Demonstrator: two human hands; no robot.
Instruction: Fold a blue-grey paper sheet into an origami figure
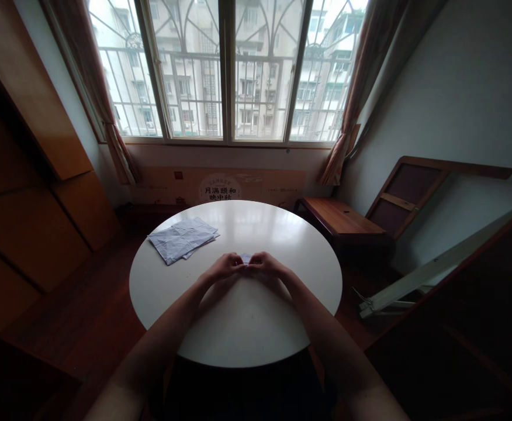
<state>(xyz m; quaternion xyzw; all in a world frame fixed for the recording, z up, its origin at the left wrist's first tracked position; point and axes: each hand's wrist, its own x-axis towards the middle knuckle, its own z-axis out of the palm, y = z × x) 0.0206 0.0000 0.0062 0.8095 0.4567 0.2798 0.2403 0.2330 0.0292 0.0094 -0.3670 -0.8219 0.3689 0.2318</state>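
Over the middle of the round white table point(282, 234), my left hand point(226, 266) and my right hand point(265, 264) meet fingertip to fingertip. Both are closed in a pinch on a small folded piece of pale paper point(246, 258), of which only a sliver shows between the fingers. A loose stack of creased pale paper sheets point(182, 239) lies flat on the table to the left, beyond my left hand and apart from it.
A low wooden side table point(339, 217) stands right of the round table. A wooden frame point(409, 193) leans on the right wall, and a long board point(449, 257) slants below it. Wooden cabinets point(32, 193) line the left. A barred window point(225, 70) with curtains faces me.
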